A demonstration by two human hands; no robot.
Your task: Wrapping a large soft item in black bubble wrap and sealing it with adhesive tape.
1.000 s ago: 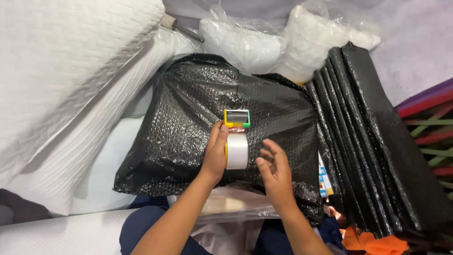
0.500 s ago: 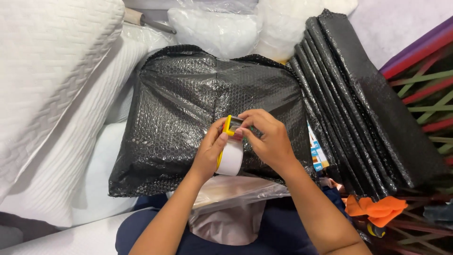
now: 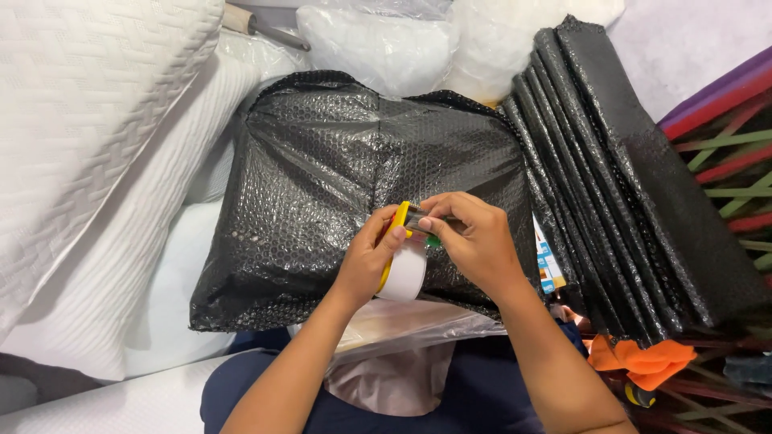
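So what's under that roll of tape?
The tape roll rests on a black bubble-wrap parcel, gripped by the left hand and right hand. The parcel's contents are covered.

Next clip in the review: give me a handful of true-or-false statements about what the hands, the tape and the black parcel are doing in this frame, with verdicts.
1. The left hand holds a yellow tape dispenser with a white roll of tape. True.
2. The right hand rests on the white quilted pillow. False: it is at the top of the dispenser, fingers pinching near the tape end.
3. The black bubble-wrap parcel lies under both hands. True.
4. The stack of folded black bubble-wrap sheets lies to the left of the parcel. False: it lies to its right.
5. The white quilted pillow sits at the left of the parcel. True.
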